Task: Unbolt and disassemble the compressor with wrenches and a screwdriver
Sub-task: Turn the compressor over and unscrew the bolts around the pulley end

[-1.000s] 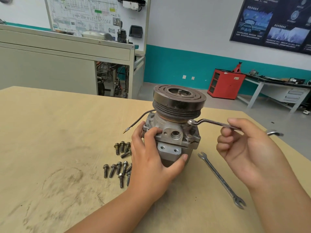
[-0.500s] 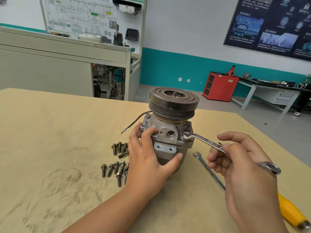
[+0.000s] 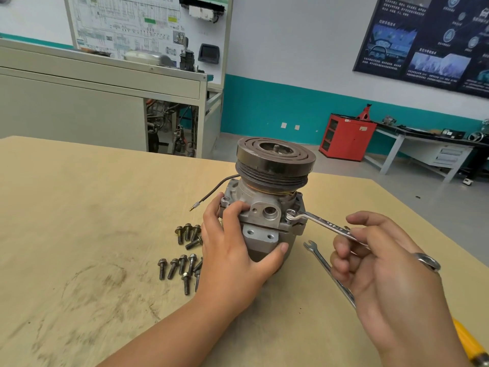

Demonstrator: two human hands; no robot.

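Observation:
The compressor [image 3: 267, 207] stands upright on the wooden table [image 3: 79, 221], its dark pulley on top and a thin black wire trailing off to the left. My left hand [image 3: 235, 250] grips its aluminium body from the front. My right hand [image 3: 381, 271] holds a ring wrench [image 3: 317, 221] by the shank; the ring end sits on a bolt at the housing's right flange. Several removed bolts [image 3: 182, 255] lie on the table left of the compressor.
A second, open-end wrench [image 3: 321, 263] lies on the table right of the compressor, partly under my right hand. A yellow screwdriver handle [image 3: 468, 343] shows at the bottom right corner. The table edge runs along the right; benches and a red cabinet stand beyond.
My right hand has swung the wrench handle toward me and downward, with the ring end dropping from under the pulley to the flange bolt. The left hand keeps its grip on the body.

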